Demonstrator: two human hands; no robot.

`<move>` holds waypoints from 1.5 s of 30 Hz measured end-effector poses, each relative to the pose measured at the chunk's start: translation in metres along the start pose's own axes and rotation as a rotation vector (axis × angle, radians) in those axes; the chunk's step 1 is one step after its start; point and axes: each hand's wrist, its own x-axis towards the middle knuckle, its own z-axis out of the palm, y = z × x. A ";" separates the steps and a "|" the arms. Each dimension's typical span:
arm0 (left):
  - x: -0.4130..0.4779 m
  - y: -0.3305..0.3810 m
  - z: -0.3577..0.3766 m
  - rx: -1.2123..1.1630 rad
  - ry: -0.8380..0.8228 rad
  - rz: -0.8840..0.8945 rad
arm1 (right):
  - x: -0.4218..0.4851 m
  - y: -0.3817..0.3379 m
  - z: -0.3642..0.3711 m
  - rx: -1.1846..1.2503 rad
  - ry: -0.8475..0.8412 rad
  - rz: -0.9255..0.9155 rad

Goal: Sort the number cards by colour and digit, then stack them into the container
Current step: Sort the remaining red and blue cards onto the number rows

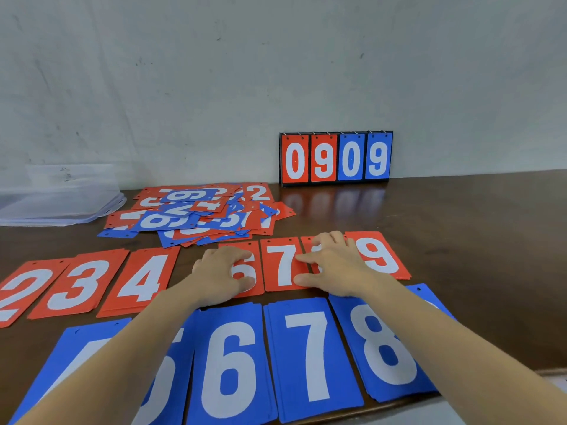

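Our left hand [219, 271] curls round the red 6 stack [254, 268] at centre, thumb at its near edge. Our right hand [337, 265] lies spread on the red 8 stack [307, 242], pinching nothing. Squaring such tight neighbours, we could knock the red 7 stack [283, 265] askew. At ten o'clock the clear container [61, 197] shows no cards; the unsorted heap [196, 213] waits at eleven.

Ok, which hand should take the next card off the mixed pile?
Probably left. The mixed pile lies up-left, just beyond the left hand holding the red 6. The right hand rests on the red card beside the red 9, farther right, and would need to cross.
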 end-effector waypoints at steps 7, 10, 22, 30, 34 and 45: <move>-0.004 0.004 0.000 -0.049 0.212 0.048 | 0.003 -0.002 -0.002 0.056 0.181 -0.048; -0.001 0.006 -0.003 -0.003 0.331 0.063 | 0.008 -0.006 -0.006 0.061 0.252 -0.068; 0.025 -0.098 -0.072 -0.007 0.444 0.005 | 0.098 -0.069 -0.039 0.104 0.307 -0.047; 0.088 -0.199 -0.124 0.056 0.259 -0.069 | 0.201 -0.135 -0.022 0.131 0.180 0.076; 0.132 -0.206 -0.128 0.063 0.093 -0.013 | 0.238 -0.157 -0.010 0.114 0.076 0.110; 0.178 -0.199 -0.113 0.369 -0.033 0.135 | 0.227 -0.130 0.012 -0.084 -0.079 0.097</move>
